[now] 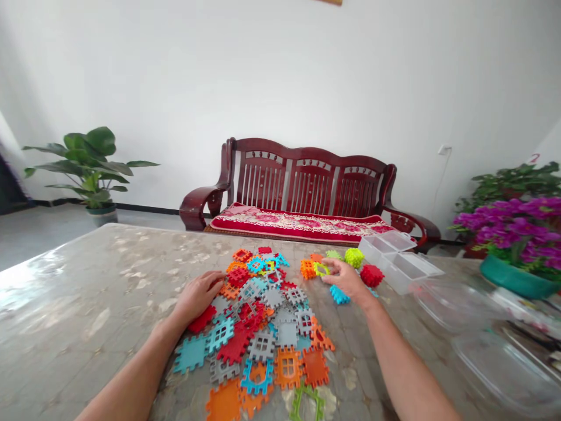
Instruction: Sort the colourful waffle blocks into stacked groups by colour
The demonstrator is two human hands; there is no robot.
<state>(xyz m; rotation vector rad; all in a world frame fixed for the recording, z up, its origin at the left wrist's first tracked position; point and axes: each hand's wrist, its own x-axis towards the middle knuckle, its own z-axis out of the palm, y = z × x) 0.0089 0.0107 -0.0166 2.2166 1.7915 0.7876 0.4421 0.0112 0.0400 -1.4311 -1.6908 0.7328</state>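
My left hand [200, 294] rests at the left edge of a loose pile of interlocking plastic tiles, its fingers stretched out. Close beneath it lies a red tile [202, 320]. The pile mixes grey, blue, red and orange pieces, some shaped as window frames, such as an orange window tile [288, 366]. Right of the pile, my right hand [346, 278] has its thumb and fingers closed on a yellow-green tile with an opening [321, 269]. Around it lie stacked orange tiles [307, 269], a blue stack [339, 294], a yellow-green block [354, 258] and a red block [371, 275].
A clear plastic box with compartments [401, 266] stands right of the blocks. Transparent lids or trays [508, 371] lie at the table's right side, near purple flowers in a teal pot [517, 278]. A wooden bench [309, 184] is behind the table [105, 316].
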